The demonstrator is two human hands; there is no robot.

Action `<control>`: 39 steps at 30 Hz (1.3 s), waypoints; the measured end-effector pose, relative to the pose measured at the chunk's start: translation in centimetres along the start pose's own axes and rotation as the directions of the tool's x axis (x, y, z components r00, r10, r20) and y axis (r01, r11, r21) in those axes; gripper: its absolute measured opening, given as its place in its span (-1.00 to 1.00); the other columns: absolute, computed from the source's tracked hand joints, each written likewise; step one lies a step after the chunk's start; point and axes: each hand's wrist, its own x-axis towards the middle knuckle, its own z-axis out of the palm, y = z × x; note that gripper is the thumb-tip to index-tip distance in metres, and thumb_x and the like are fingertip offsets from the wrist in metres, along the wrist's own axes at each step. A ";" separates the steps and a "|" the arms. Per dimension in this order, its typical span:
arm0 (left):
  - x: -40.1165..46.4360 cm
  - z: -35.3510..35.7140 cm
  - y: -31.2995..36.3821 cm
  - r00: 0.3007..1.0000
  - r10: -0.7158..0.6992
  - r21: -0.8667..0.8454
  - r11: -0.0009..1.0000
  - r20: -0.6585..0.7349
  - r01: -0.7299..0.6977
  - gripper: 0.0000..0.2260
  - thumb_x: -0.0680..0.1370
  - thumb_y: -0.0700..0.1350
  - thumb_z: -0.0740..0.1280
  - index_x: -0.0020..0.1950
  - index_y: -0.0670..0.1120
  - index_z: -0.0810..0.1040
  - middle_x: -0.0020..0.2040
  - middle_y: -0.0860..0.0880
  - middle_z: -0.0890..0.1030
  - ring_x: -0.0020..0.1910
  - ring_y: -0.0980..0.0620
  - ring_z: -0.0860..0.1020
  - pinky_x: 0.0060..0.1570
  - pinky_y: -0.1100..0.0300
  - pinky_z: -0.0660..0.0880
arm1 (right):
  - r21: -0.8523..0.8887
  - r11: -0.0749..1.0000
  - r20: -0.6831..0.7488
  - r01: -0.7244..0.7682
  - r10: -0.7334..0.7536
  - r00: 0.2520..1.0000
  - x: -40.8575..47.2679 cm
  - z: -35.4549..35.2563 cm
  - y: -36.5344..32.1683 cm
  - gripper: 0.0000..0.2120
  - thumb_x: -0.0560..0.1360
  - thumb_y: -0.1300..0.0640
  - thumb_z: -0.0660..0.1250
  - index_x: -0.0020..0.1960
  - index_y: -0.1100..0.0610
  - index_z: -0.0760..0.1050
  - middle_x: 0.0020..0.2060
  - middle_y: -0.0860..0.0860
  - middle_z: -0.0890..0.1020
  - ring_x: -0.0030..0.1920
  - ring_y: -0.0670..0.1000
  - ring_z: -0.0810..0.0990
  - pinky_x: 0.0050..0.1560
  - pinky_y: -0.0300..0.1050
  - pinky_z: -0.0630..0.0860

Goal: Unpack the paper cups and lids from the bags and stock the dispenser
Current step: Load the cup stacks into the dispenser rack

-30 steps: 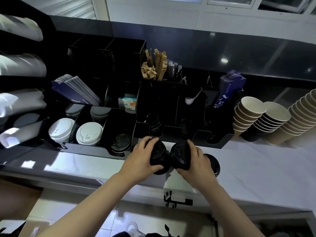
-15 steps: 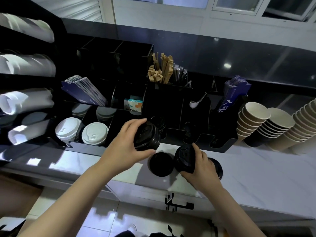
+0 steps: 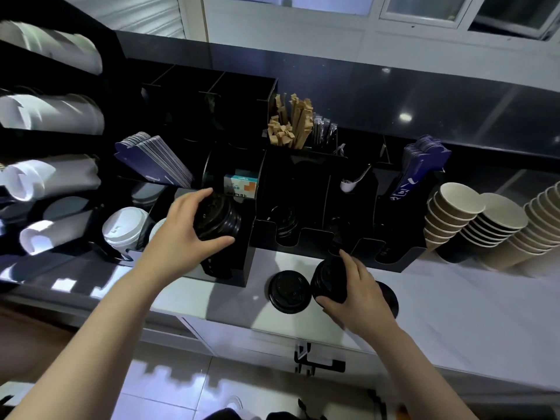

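Black lid stack, left: a short stack of black lids (image 3: 217,217) is gripped by the left hand (image 3: 185,225), fingers curled round it, over the dispenser (image 3: 245,268) compartment beside the white lids (image 3: 124,227).
Black lid stack, right: the right hand (image 3: 356,294) clasps a second stack (image 3: 328,280) on the white table (image 3: 454,313).
Loose lid: one (image 3: 288,291) lies flat just left of it; another, perhaps, shows behind the right hand.
Cups: brown paper cups (image 3: 454,213) lean stacked at right.
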 end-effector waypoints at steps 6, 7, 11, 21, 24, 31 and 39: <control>1.0 0.0 -1.5 0.991 0.032 0.114 0.992 0.129 -0.047 -0.19 0.38 0.00 0.59 0.53 0.08 0.25 0.45 0.09 0.28 0.37 0.19 0.31 0.30 0.31 0.22 | 0.029 0.999 0.018 -0.016 0.016 1.000 0.4 0.4 -0.1 -0.07 0.42 -0.23 0.44 0.59 -0.04 -0.02 0.49 0.02 0.23 0.46 0.07 0.30 0.41 0.00 0.38; 1.1 0.5 -1.6 0.988 0.053 0.148 0.986 0.148 -0.075 -0.18 0.37 0.01 0.59 0.54 0.07 0.25 0.46 0.07 0.27 0.39 0.14 0.32 0.30 0.30 0.23 | 0.025 1.000 0.018 -0.016 0.015 1.000 0.5 0.4 -0.1 -0.07 0.42 -0.24 0.43 0.59 -0.03 -0.01 0.48 0.03 0.23 0.45 0.08 0.30 0.40 0.00 0.38; 1.5 2.2 -2.3 0.975 0.136 0.322 0.928 0.176 -0.188 -0.12 0.33 0.08 0.61 0.55 0.05 0.24 0.49 0.01 0.26 0.42 -0.05 0.36 0.35 0.05 0.37 | 0.016 1.000 0.023 -0.018 0.017 1.000 0.6 0.5 -0.1 -0.08 0.42 -0.23 0.43 0.59 -0.01 0.01 0.47 0.02 0.24 0.44 0.08 0.32 0.37 0.00 0.41; 1.6 3.8 -4.6 0.952 0.208 0.541 0.787 0.223 -0.298 -0.11 0.29 0.18 0.58 0.53 0.04 0.26 0.44 -0.05 0.35 0.35 -0.13 0.45 0.45 -0.16 0.18 | 0.013 1.000 0.039 -0.025 0.025 0.999 0.6 0.4 0.1 -0.08 0.42 -0.24 0.43 0.59 -0.02 0.02 0.47 0.03 0.24 0.44 0.10 0.32 0.38 0.04 0.41; 1.5 3.7 -4.9 0.946 0.221 0.534 0.784 0.237 -0.317 -0.10 0.29 0.17 0.58 0.53 0.04 0.26 0.46 -0.04 0.34 0.38 -0.12 0.41 0.44 -0.13 0.20 | 0.015 1.000 0.037 -0.020 0.020 0.999 0.6 0.5 0.1 -0.09 0.42 -0.23 0.44 0.58 -0.01 0.03 0.47 0.02 0.24 0.44 0.09 0.31 0.39 0.03 0.39; 1.1 3.9 -6.3 0.921 0.235 0.556 0.741 0.312 -0.378 -0.18 0.32 0.09 0.52 0.52 -0.03 0.29 0.43 -0.07 0.41 0.38 -0.13 0.39 0.42 -0.10 0.26 | 0.019 1.000 0.039 -0.020 0.019 0.999 0.7 0.5 0.1 -0.09 0.42 -0.23 0.43 0.59 -0.02 0.02 0.48 0.02 0.23 0.44 0.08 0.30 0.40 0.03 0.38; 1.8 3.6 -5.6 0.935 0.211 0.478 0.814 0.286 -0.330 -0.19 0.38 0.08 0.51 0.56 0.00 0.23 0.44 -0.06 0.33 0.42 -0.11 0.27 0.40 -0.02 0.22 | 0.023 1.000 0.039 -0.017 0.016 0.999 0.7 0.5 0.1 -0.09 0.42 -0.23 0.44 0.58 -0.01 0.03 0.48 0.03 0.23 0.44 0.09 0.31 0.40 0.03 0.38</control>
